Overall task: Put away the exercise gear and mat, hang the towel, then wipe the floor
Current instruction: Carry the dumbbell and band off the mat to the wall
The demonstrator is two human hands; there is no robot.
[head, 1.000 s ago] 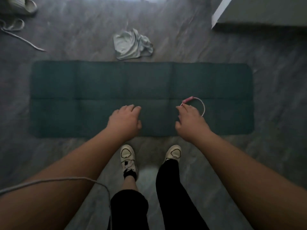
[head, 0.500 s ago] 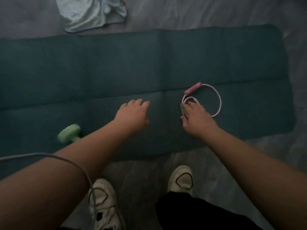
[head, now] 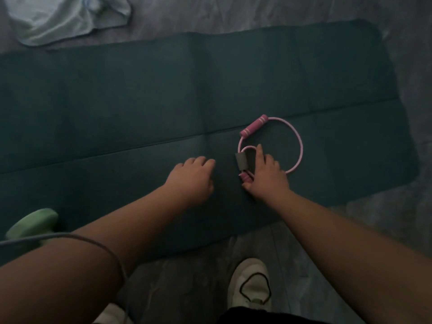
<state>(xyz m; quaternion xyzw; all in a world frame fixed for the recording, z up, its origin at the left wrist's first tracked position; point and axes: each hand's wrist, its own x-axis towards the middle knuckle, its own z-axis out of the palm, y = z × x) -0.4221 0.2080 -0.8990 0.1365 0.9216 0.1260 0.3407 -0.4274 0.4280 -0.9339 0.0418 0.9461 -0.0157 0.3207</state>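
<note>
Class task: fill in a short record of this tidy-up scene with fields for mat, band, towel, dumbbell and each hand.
mat: dark green, flat on the floor
resistance band: pink, lying on the mat
towel: pale, crumpled on the floor beyond the mat
dumbbell: green, at the mat's near left edge
right hand: touching the band's near handle
left hand: over the mat, holding nothing
</note>
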